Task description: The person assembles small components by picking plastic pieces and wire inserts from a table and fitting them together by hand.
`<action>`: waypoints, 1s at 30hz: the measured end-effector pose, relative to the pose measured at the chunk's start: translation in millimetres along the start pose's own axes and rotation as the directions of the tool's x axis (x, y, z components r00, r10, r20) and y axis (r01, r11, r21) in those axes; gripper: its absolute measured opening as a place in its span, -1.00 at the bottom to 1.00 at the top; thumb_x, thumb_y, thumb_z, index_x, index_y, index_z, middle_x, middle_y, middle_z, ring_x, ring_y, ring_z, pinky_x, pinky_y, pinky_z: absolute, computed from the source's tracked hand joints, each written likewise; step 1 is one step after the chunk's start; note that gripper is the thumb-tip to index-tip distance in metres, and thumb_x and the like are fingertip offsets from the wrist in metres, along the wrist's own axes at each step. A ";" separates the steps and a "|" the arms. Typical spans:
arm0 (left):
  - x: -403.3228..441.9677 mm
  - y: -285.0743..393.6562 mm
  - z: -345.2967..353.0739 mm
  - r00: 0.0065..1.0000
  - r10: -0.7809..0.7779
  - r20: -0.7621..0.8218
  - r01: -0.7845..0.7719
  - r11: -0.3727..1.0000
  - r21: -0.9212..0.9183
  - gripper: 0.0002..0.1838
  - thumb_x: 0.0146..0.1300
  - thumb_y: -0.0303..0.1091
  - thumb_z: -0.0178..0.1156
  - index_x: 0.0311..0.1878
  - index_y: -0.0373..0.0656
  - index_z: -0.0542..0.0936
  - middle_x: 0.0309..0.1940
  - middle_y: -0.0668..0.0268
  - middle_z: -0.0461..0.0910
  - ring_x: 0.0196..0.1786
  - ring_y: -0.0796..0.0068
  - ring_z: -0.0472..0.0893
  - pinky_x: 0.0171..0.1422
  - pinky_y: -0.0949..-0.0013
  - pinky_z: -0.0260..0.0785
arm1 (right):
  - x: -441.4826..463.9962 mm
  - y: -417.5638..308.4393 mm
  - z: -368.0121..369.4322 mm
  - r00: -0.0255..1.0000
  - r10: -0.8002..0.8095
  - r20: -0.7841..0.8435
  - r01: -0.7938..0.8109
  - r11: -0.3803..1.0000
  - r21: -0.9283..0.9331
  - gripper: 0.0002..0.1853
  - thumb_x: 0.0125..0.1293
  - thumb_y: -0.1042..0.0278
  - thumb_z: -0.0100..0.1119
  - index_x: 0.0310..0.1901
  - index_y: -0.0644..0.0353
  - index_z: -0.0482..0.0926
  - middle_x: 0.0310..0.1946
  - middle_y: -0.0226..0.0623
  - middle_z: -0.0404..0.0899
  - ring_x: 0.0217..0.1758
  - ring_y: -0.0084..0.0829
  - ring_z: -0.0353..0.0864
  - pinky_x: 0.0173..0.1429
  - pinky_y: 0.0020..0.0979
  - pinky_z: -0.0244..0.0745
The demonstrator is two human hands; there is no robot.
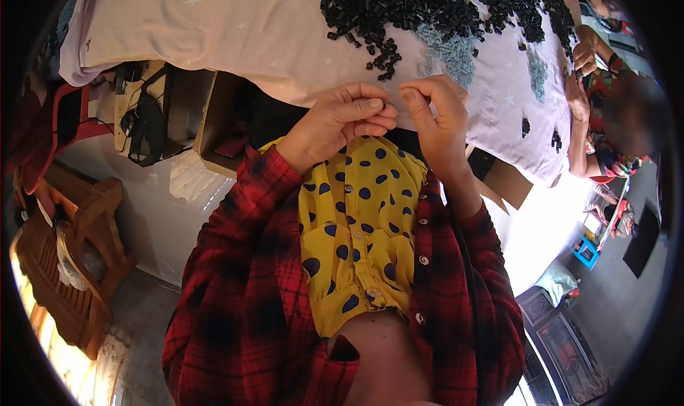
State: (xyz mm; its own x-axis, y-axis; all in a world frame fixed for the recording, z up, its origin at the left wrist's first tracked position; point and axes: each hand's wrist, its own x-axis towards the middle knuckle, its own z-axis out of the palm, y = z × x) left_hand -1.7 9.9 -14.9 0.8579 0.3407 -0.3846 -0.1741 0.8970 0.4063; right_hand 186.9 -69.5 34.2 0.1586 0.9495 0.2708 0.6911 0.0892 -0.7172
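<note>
My left hand point(338, 117) is closed, its thumb pressed against the curled fingers. Close beside it, my right hand point(439, 114) pinches thumb and forefinger together. Whatever sits between the fingertips of either hand is too small to make out. Both hands are held just off the near edge of a table covered with a pale pink star-patterned cloth point(206, 21). Beyond them lies a large heap of small black plastic pieces point(427, 3), with a trail of loose ones reaching toward my hands. Small grey-blue bits point(449, 53) are spread beside the heap.
A co-worker's hands point(581, 96) rest at the right edge of the cloth. Cardboard boxes point(206, 121) stand under the table on the left, with a black strap point(144, 124) hanging over one. A wooden chair point(85, 228) and a red chair point(53, 131) are further left.
</note>
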 end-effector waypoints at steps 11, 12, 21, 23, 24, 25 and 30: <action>4.6 -8.9 7.1 0.988 0.142 -0.066 -0.139 0.989 0.056 -0.81 0.54 -0.40 0.16 0.12 -0.23 0.55 -0.03 0.23 0.71 -0.03 0.50 0.75 0.06 0.53 0.63 | -3.1 -2.7 7.0 1.000 -0.021 -0.004 0.021 0.999 0.032 -0.89 0.37 0.49 0.27 -0.11 0.11 0.68 -0.31 -0.42 0.59 -0.21 -0.37 0.56 0.07 -0.31 0.23; 4.2 -8.9 9.1 0.985 0.156 -0.077 -0.151 0.986 0.067 -0.82 0.54 -0.42 0.18 0.11 -0.23 0.56 -0.04 0.23 0.72 -0.04 0.52 0.75 0.05 0.53 0.63 | -2.6 -1.9 5.7 0.998 -0.053 0.015 0.053 0.998 -0.015 -0.89 0.36 0.48 0.27 -0.12 0.10 0.68 -0.31 -0.44 0.59 -0.20 -0.39 0.57 0.09 -0.29 0.20; 3.0 -10.9 11.8 0.980 0.177 -0.094 -0.168 0.982 0.092 -0.81 0.56 -0.42 0.13 0.12 -0.28 0.57 -0.03 0.20 0.72 0.02 0.45 0.75 0.15 0.47 0.63 | -4.5 -1.9 4.3 0.984 -0.175 0.043 0.180 0.966 -0.186 -0.82 0.30 0.47 0.30 -0.08 0.08 0.72 -0.31 -0.52 0.57 -0.20 -0.47 0.57 0.15 -0.25 0.13; 3.2 -11.2 11.8 0.980 0.171 -0.100 -0.162 0.983 0.090 -0.80 0.57 -0.41 0.12 0.12 -0.28 0.57 -0.02 0.20 0.71 0.03 0.46 0.74 0.16 0.46 0.63 | -5.3 -3.3 2.8 0.981 -0.189 0.051 0.195 0.959 -0.207 -0.80 0.29 0.47 0.30 -0.06 0.08 0.73 -0.31 -0.53 0.57 -0.20 -0.47 0.56 0.15 -0.24 0.13; 3.3 -11.4 11.8 0.981 0.165 -0.106 -0.156 0.984 0.088 -0.79 0.57 -0.41 0.12 0.13 -0.29 0.57 -0.01 0.19 0.71 0.03 0.46 0.74 0.17 0.46 0.63 | -5.7 -3.4 1.9 0.977 -0.202 0.063 0.211 0.951 -0.226 -0.79 0.29 0.46 0.31 -0.05 0.08 0.73 -0.31 -0.54 0.56 -0.20 -0.49 0.56 0.15 -0.24 0.13; 3.2 -11.4 11.8 0.981 0.165 -0.106 -0.156 0.984 0.087 -0.79 0.57 -0.41 0.12 0.13 -0.29 0.57 -0.01 0.19 0.71 0.03 0.46 0.74 0.17 0.46 0.63 | -6.0 -3.5 1.0 0.974 -0.215 0.075 0.227 0.942 -0.246 -0.78 0.28 0.45 0.31 -0.04 0.08 0.74 -0.31 -0.54 0.55 -0.20 -0.50 0.56 0.14 -0.24 0.13; 2.9 -12.9 9.6 0.986 0.149 -0.072 -0.144 0.987 0.077 -0.81 0.57 -0.40 0.12 0.11 -0.27 0.57 0.01 0.19 0.71 0.04 0.46 0.73 0.18 0.44 0.62 | -8.2 -3.2 -4.2 0.989 -0.116 0.096 0.130 0.979 -0.156 -0.79 0.34 0.47 0.28 -0.02 0.10 0.72 -0.31 -0.50 0.61 -0.20 -0.48 0.57 0.15 -0.27 0.17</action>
State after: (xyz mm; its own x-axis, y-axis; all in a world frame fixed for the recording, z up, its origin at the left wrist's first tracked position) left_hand 7.8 -3.4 -13.4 0.7851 0.4903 -0.3785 -0.2579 0.8144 0.5199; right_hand 186.4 -78.8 37.0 0.0091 0.9573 0.2888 0.8074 0.1634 -0.5669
